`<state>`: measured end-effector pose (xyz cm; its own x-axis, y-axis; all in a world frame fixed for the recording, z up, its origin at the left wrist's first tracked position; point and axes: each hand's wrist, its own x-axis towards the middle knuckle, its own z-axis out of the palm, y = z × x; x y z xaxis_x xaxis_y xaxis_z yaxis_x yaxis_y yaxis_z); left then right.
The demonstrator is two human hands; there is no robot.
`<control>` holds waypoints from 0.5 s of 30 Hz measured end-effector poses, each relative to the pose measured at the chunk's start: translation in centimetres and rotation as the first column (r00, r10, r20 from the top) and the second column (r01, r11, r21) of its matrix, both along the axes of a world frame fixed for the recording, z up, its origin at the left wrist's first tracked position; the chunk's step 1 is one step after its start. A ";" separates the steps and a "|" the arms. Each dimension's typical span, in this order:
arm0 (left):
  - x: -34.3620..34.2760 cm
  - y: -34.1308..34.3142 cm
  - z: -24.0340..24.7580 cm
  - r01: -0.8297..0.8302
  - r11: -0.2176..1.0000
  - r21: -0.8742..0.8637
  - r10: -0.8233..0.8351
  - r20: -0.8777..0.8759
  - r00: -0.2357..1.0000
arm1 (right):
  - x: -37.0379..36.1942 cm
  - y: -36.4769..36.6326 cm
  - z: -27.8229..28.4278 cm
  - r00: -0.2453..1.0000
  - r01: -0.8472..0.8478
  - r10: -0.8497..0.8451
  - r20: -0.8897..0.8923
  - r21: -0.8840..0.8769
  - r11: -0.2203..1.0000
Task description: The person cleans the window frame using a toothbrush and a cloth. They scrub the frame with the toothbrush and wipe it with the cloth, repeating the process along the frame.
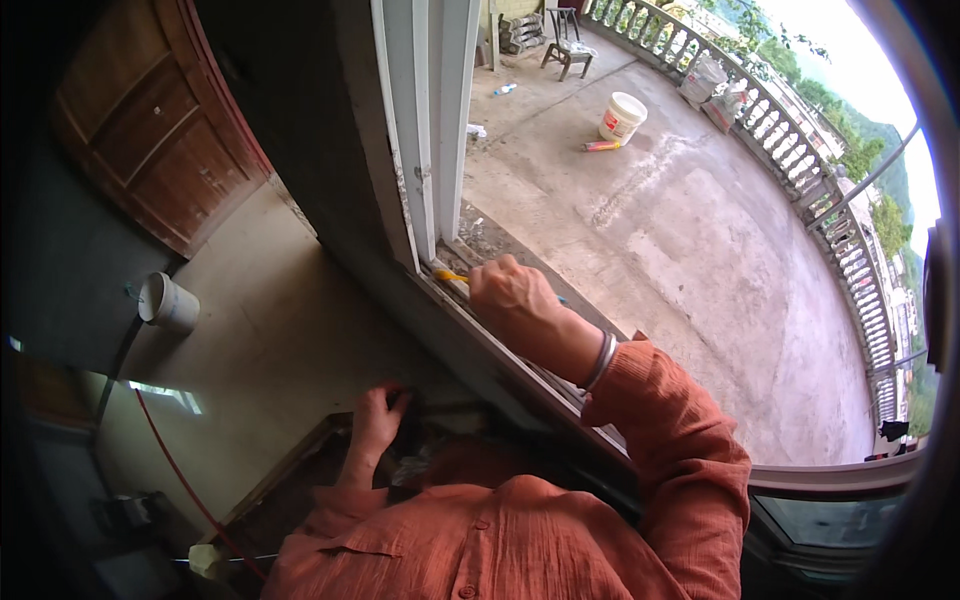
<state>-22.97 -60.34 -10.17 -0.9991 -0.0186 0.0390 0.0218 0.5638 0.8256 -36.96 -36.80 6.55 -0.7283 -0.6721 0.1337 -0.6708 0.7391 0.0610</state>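
My right hand (515, 295) is closed around a thin tool with a yellow end (450, 275), and its fist hides most of it. The yellow end lies in the window frame's sill track (432, 262), close to the corner by the white upright (425, 120). A small teal tip shows behind the fist. Lower down, on the indoor side of the wall, my left hand (378, 422) has its fingers curled in shadow. Something dark is at its fingertips, too dim to name.
Outside, a white bucket (622, 117), an orange-yellow tube (602, 146) and a small chair (569, 45) stand or lie on the concrete terrace, bordered by a balustrade (770, 115). Indoors are a pale bucket (170, 303), a wooden door (150, 120) and a red cord (180, 470).
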 end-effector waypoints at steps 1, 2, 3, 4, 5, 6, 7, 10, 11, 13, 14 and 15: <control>0.0 0.3 0.1 -0.013 1.000 0.003 0.013 -0.007 1.000 | -0.4 -0.9 -0.1 1.000 -0.008 0.008 0.020 0.021 1.000; 0.0 0.4 -0.1 -0.010 1.000 0.005 0.010 0.016 1.000 | -0.7 -1.7 0.1 0.998 -0.022 0.019 0.053 0.051 0.998; 0.0 0.4 -0.6 -0.007 1.000 0.006 0.007 0.040 0.999 | -1.0 -2.5 0.5 0.996 -0.037 0.030 0.086 0.080 0.996; 0.1 0.4 -0.9 -0.004 1.000 0.008 0.004 0.063 0.998 | -1.2 -3.1 0.7 0.992 -0.053 0.040 0.118 0.108 0.993; 0.3 0.8 -0.9 -0.012 1.000 0.012 0.012 0.024 1.000 | -1.5 -3.2 0.2 0.994 -0.061 0.052 0.096 0.099 0.993; 0.3 0.8 -0.7 -0.006 1.000 0.000 0.006 0.053 0.999 | -1.6 -3.4 -0.1 0.998 -0.052 0.046 0.051 0.117 0.992; 0.3 0.7 -0.3 0.002 1.000 -0.012 -0.001 0.081 0.997 | -1.7 -3.6 -0.3 0.999 -0.041 0.041 0.005 0.135 0.990; 0.8 0.9 -0.2 -0.004 1.000 -0.023 0.007 0.141 0.990 | -0.8 -4.1 -0.7 0.996 0.015 0.014 -0.089 0.312 0.950; 0.9 1.0 -0.3 -0.015 1.000 -0.023 0.019 0.157 0.987 | -0.3 -4.4 -0.8 0.993 0.035 0.011 -0.116 0.387 0.921; 1.1 0.8 -0.1 -0.041 0.999 0.003 0.040 0.143 0.989 | 1.2 -3.5 0.8 0.999 -0.045 0.035 0.032 0.397 0.917; 1.2 0.8 0.0 -0.055 0.998 0.017 0.052 0.134 0.990 | 1.9 -2.7 1.7 0.993 -0.085 0.047 0.105 0.401 0.912; 1.2 0.8 -0.3 -0.060 0.998 0.032 0.056 0.121 0.991 | 2.5 -2.2 1.9 0.997 -0.072 0.054 0.056 0.411 0.909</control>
